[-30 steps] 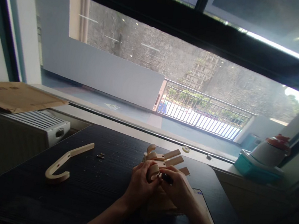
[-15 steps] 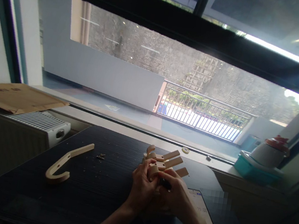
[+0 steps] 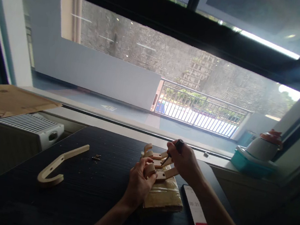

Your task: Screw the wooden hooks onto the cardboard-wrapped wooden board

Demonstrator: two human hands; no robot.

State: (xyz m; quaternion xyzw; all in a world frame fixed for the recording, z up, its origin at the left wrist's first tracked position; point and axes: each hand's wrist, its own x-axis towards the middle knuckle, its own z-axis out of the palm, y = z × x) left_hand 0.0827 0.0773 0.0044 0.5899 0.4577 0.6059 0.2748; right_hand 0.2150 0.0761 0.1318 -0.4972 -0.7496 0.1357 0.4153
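My right hand (image 3: 187, 161) is closed around the black handle of a screwdriver (image 3: 179, 146), its shaft slanting down toward the row of wooden hooks. My left hand (image 3: 137, 184) grips the nearest wooden hook (image 3: 150, 169) by its curved end. Behind it stand two more wooden hooks, partly hidden by my hands. All of them rest on a brown, shiny-wrapped block (image 3: 165, 196). A separate wooden hook (image 3: 53, 167) lies on the dark table to the left, near several small screws (image 3: 96, 157).
A phone (image 3: 199, 217) with a lit screen lies right of the block, beneath my right forearm. At the window sill stand a teal box (image 3: 252, 163) and a grey pot-like item (image 3: 264, 147). A brown envelope (image 3: 13, 99) covers part of the radiator (image 3: 32, 127) at left.
My right hand has lifted up and away from the front hook, bringing the screwdriver upright over the hooks. The wrapped block and phone show more now. The view has shifted slightly.
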